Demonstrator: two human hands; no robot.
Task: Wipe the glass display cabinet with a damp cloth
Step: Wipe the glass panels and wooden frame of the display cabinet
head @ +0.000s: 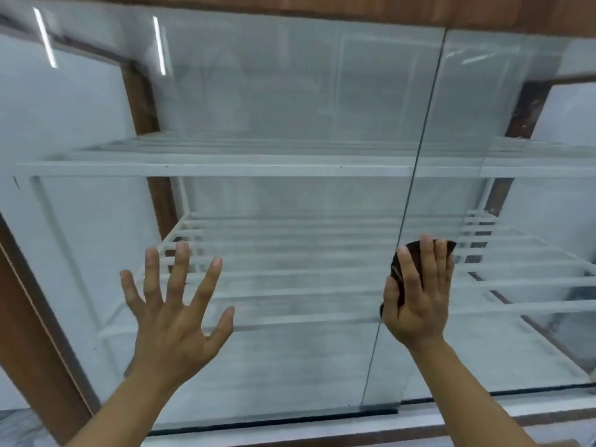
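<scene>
The glass display cabinet [290, 91] fills the view, with two sliding panes that overlap at a dark vertical edge [416, 175]. My right hand [419, 295] lies flat against the glass just right of that edge and presses a dark brown cloth [396, 269] onto the pane. The cloth shows at my fingertips and beside my thumb; the rest is hidden under my palm. My left hand [174, 308] is spread wide on or close to the left pane, with nothing in it.
Inside the cabinet are white slatted shelves, an upper one [225, 162] and a lower one [290, 275]. A brown wooden frame [29, 333] runs along the left, the top and the bottom. The panes stand in a bottom track [274, 421].
</scene>
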